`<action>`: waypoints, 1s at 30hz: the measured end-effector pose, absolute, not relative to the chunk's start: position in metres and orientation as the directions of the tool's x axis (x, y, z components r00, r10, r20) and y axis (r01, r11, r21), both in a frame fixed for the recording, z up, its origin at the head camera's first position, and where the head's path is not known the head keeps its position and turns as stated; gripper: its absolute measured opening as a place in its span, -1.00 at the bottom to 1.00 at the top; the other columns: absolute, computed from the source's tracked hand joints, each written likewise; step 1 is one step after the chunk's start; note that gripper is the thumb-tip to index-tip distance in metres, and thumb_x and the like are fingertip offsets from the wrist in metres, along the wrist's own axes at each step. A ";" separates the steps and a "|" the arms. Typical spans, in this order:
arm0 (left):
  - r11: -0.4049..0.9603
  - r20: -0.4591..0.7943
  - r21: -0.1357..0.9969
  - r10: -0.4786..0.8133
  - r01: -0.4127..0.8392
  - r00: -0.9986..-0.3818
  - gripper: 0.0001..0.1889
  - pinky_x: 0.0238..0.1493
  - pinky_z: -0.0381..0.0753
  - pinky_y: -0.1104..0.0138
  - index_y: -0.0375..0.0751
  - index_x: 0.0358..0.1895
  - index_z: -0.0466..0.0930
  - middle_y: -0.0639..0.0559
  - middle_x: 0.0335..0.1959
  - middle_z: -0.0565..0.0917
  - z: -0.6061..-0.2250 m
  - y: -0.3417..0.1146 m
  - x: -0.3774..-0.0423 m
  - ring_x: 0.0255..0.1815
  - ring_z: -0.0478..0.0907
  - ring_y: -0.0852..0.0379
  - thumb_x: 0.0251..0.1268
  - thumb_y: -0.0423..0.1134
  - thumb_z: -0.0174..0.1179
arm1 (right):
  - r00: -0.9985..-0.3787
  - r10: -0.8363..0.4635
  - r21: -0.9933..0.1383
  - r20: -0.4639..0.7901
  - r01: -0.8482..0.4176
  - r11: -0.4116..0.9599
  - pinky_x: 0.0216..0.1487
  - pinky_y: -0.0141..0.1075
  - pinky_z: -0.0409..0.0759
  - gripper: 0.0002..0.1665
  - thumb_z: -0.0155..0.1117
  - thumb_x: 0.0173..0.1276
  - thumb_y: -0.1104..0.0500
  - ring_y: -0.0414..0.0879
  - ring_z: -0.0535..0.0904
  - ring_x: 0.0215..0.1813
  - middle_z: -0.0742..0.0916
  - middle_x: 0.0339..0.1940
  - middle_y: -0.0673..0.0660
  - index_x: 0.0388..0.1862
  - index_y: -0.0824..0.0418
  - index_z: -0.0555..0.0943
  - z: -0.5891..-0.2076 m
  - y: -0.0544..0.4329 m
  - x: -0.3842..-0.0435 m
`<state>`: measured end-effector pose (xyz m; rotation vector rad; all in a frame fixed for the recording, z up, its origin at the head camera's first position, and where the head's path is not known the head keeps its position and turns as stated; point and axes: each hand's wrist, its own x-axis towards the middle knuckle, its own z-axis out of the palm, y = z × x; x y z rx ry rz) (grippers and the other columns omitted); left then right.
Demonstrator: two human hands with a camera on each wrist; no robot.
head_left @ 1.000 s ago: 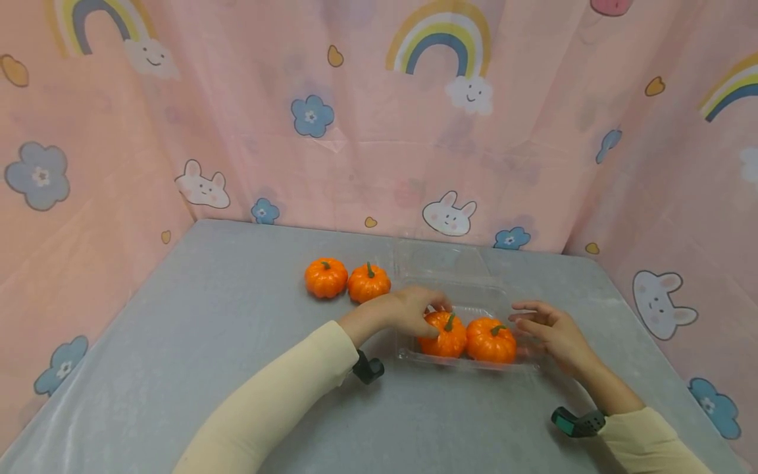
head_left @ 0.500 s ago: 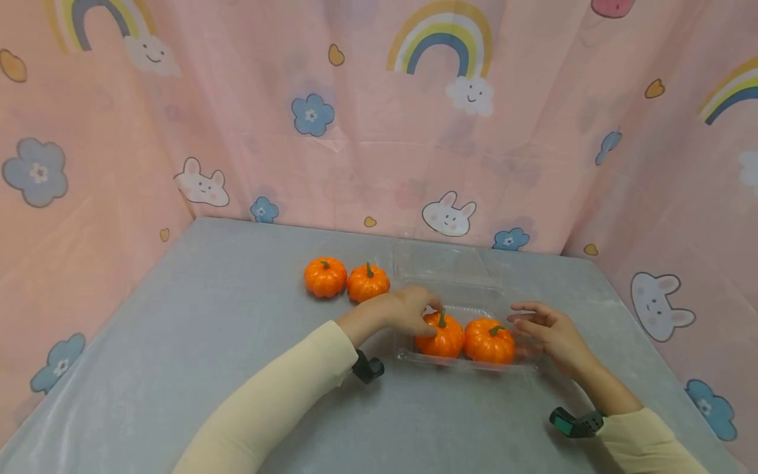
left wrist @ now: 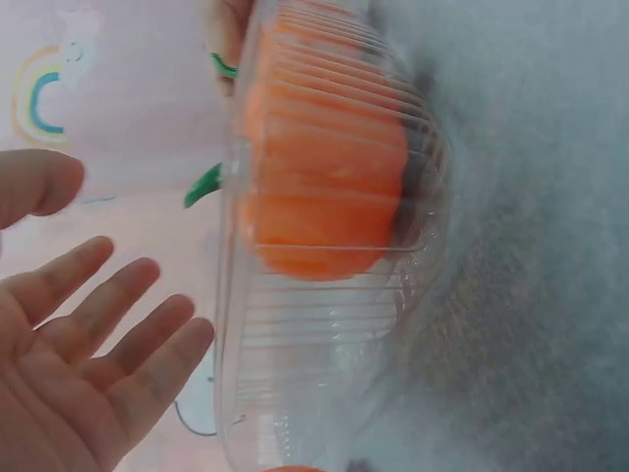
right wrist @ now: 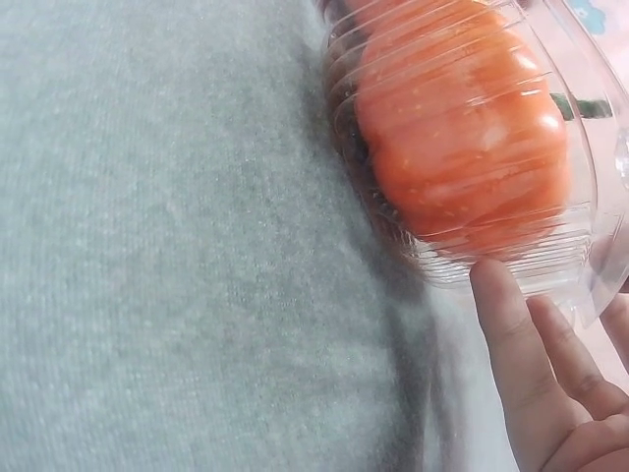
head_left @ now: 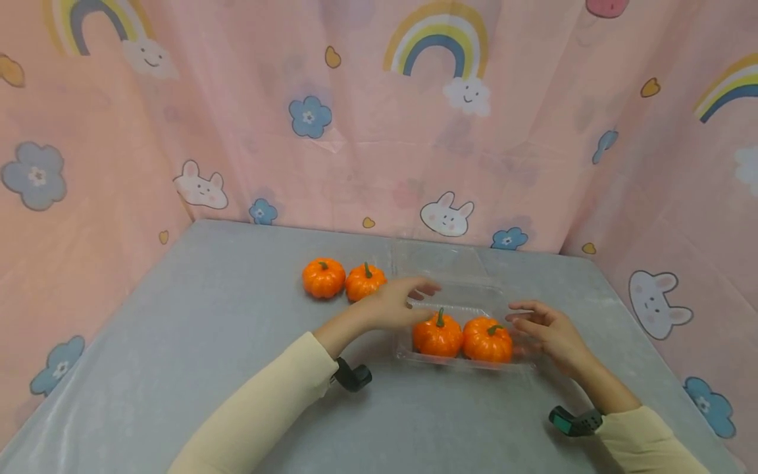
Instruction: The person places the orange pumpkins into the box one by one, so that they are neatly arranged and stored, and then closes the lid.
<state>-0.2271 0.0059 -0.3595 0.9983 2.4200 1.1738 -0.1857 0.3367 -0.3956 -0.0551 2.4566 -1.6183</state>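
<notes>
Two small orange pumpkins with green stems sit side by side in a clear plastic clamshell box (head_left: 462,364), the left pumpkin (head_left: 437,339) beside the right pumpkin (head_left: 488,342). The box's lid (head_left: 438,260) lies folded back behind it. My left hand (head_left: 395,304) hovers over the box's left edge, fingers spread and holding nothing; the left wrist view shows the same hand (left wrist: 93,354) apart from the box wall. My right hand (head_left: 551,332) is at the box's right end. In the right wrist view, a fingertip (right wrist: 491,280) appears to touch the ribbed wall.
Two more pumpkins stand on the grey cloth-covered table (head_left: 237,342), left of the box: one pumpkin (head_left: 324,278) farther left, another pumpkin (head_left: 364,282) partly behind my left hand. A pink patterned curtain (head_left: 367,164) encloses the table at the back and sides.
The left pumpkin in the box shifted slightly and its stem turned more upright. My left hand then let go of it and moved up and left. The right hand stayed in place.
</notes>
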 end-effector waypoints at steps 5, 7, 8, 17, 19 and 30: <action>0.404 0.099 0.805 0.630 0.434 -0.770 -0.45 0.20 0.54 0.29 0.05 0.33 0.37 0.09 0.28 0.51 -0.356 -0.003 -0.221 0.28 0.46 0.02 0.26 -0.07 0.21 | -0.978 -0.147 -0.925 -0.148 0.084 0.372 -0.20 -0.18 0.73 -0.47 0.12 0.46 0.06 -0.25 0.70 -0.17 0.71 -0.01 0.02 0.27 0.33 0.35 -0.397 0.338 -0.185; 0.410 0.109 0.803 0.613 0.433 -0.782 -0.44 0.20 0.54 0.27 0.09 0.33 0.37 0.11 0.28 0.51 -0.353 -0.008 -0.219 0.28 0.46 0.06 0.24 -0.03 0.23 | -0.976 -0.156 -0.928 -0.150 0.085 0.363 -0.19 -0.18 0.73 -0.47 0.11 0.47 0.07 -0.24 0.70 -0.16 0.71 -0.02 -0.02 0.27 0.34 0.35 -0.397 0.338 -0.185; 0.409 0.114 0.804 0.607 0.431 -0.787 -0.43 0.21 0.54 0.25 0.10 0.32 0.38 0.11 0.28 0.51 -0.352 -0.010 -0.218 0.27 0.46 0.07 0.23 -0.03 0.24 | -0.976 -0.159 -0.928 -0.151 0.085 0.362 -0.19 -0.18 0.73 -0.47 0.11 0.47 0.07 -0.23 0.71 -0.16 0.70 -0.02 -0.01 0.28 0.34 0.34 -0.398 0.338 -0.185; 0.409 0.155 0.803 0.559 0.434 -0.815 -0.42 0.24 0.53 0.12 0.12 0.33 0.37 0.09 0.32 0.48 -0.341 -0.036 -0.214 0.33 0.41 0.03 0.21 -0.02 0.25 | -0.977 -0.155 -0.926 -0.147 0.082 0.368 -0.19 -0.15 0.73 -0.44 0.11 0.47 0.06 -0.23 0.71 -0.16 0.69 0.04 0.10 0.29 0.36 0.32 -0.399 0.338 -0.186; 0.423 0.165 0.794 0.541 0.437 -0.824 -0.41 0.24 0.52 0.11 0.14 0.34 0.37 0.11 0.33 0.47 -0.338 -0.042 -0.213 0.34 0.41 0.04 0.20 -0.01 0.26 | -0.978 -0.151 -0.925 -0.147 0.082 0.370 -0.19 -0.15 0.73 -0.44 0.11 0.47 0.06 -0.23 0.71 -0.16 0.69 0.03 0.10 0.29 0.36 0.32 -0.398 0.337 -0.185; 0.457 0.178 0.787 0.473 0.413 -0.863 -0.41 0.28 0.45 -0.03 0.25 0.33 0.37 0.23 0.35 0.43 -0.330 -0.076 -0.214 0.38 0.36 0.01 0.18 0.03 0.25 | -0.979 -0.143 -0.925 -0.143 0.081 0.370 -0.21 -0.14 0.73 -0.49 0.12 0.46 0.06 -0.22 0.71 -0.18 0.70 0.01 0.08 0.26 0.32 0.36 -0.398 0.337 -0.187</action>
